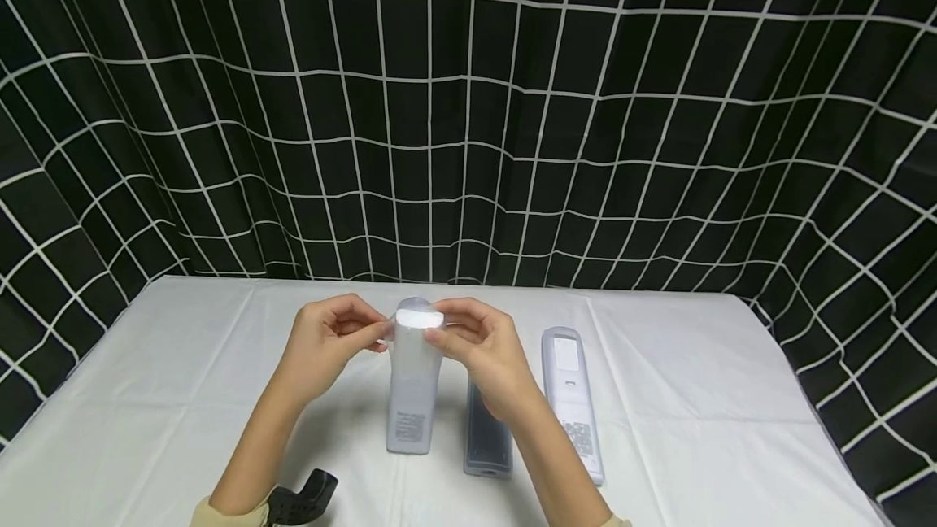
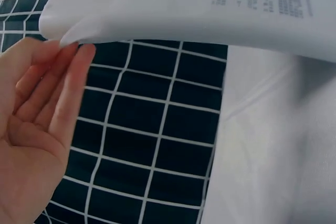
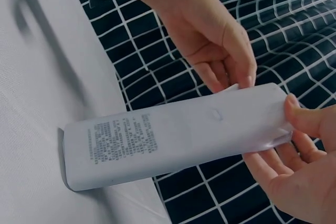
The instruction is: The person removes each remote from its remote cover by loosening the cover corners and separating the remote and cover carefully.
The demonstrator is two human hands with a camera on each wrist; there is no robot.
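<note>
A white remote control [image 1: 411, 381] in a thin translucent cover stands tilted up between both hands, its printed back showing and its lower end on the table. At its upper left edge, my left hand [image 1: 322, 344] pinches a fold of the cover [image 2: 73, 34] between thumb and fingertips. My right hand [image 1: 486, 348] grips the upper end from the other side, with the thumb on the printed face and fingers behind, as the right wrist view shows. The remote's front side is hidden. A dark remote control [image 1: 488, 437] lies partly under my right forearm.
Farther right, a white remote control [image 1: 573, 397] in a clear cover lies back up on the white tablecloth [image 1: 681, 397]. Behind the table hangs a black curtain [image 1: 454, 120] with white grid lines. A black band [image 1: 302, 501] is on the left wrist.
</note>
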